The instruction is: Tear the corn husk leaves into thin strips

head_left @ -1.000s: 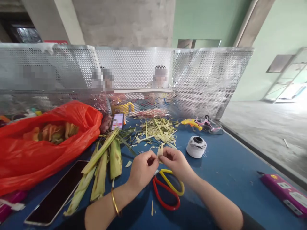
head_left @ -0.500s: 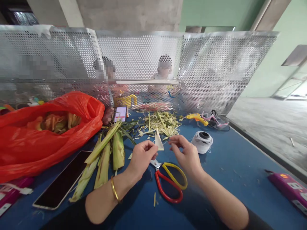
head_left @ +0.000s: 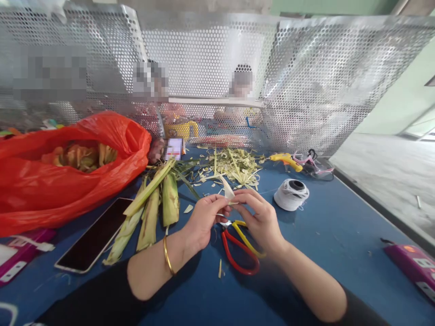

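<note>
Cream-coloured and thin, the pointed piece [head_left: 227,189] leans up from between the hands, near the scissors [head_left: 245,271]. The left hand [head_left: 204,219] pinches its base; the right hand [head_left: 261,216] closes fingertips on it too — a fine adjustment, I judge. The next move calls for light pressure — it could crease.

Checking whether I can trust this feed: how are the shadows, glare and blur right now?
Head view: soft shadows darken the blue table nearest the camera; head view: whitish glare patches on the perforated screen; head view: the pale piece at the fingers looks slightly soft, fine detail unreadable.
</note>
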Demonstrator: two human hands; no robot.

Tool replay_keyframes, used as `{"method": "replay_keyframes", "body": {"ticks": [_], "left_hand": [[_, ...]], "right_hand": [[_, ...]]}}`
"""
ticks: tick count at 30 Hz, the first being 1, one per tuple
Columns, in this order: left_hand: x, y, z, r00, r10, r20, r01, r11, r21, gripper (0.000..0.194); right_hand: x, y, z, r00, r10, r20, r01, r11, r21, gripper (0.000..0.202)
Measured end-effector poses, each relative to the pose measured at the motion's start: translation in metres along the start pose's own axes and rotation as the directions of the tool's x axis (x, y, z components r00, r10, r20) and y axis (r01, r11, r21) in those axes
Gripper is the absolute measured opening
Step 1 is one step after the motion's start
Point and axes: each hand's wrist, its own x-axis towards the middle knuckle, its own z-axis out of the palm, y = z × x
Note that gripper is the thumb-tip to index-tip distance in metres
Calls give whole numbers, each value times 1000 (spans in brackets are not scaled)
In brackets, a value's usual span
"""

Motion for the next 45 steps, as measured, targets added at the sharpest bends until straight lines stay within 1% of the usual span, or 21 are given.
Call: {"method": "replay_keyframes", "body": {"ticks": [4,6,9,12,14,16,22,27,29,32,34,37,40,45], "left_hand": [[0,0,-1,999,-48,19,49,998,-28,17],[1,0,-1,999,-50,22,51,998,-27,15],[3,-1,-2,999,19,26,-19,1000,22,12],[3,-3,-1,994,107,27,-109,991,81,11],[3,-4,-1,990,136,23,-137,985,100,11],[2,-4,0,988,151,20,-153,982,109,12],[1,-5,1,981,191,25,-192,972,138,15],[1,-6,2,977,212,6,-210,962,172,17],[1,-6,3,980,200,-13,-196,969,150,17],[-1,-7,3,985,165,-44,-160,983,93,19],[-1,-7,2,990,138,-41,-135,988,70,20],[-1,-7,1,993,119,-17,-118,991,62,18],[-1,-6,2,989,144,-14,-143,987,66,16],[-1,-6,3,976,220,4,-219,971,99,12]], "right_hand": [[0,-3,1,999,47,-11,-46,997,69,11],[0,-3,1,997,73,-18,-71,993,97,11],[0,-2,3,990,139,-27,-135,982,130,8],[0,-2,4,969,243,-36,-233,955,183,6],[1,-3,5,953,301,-33,-287,932,224,8],[1,-4,5,944,328,-31,-311,918,248,9],[2,-6,5,939,341,-45,-319,912,257,7],[1,-5,6,943,329,-46,-305,913,272,7],[1,-4,5,951,306,-36,-285,919,273,7],[1,-4,4,970,239,-36,-227,953,203,6],[1,-4,3,977,208,-36,-199,965,169,5],[1,-2,2,979,201,-34,-193,966,171,7],[1,-1,2,976,213,-42,-203,964,173,6],[2,-5,1,968,242,-60,-230,960,162,9]]}}
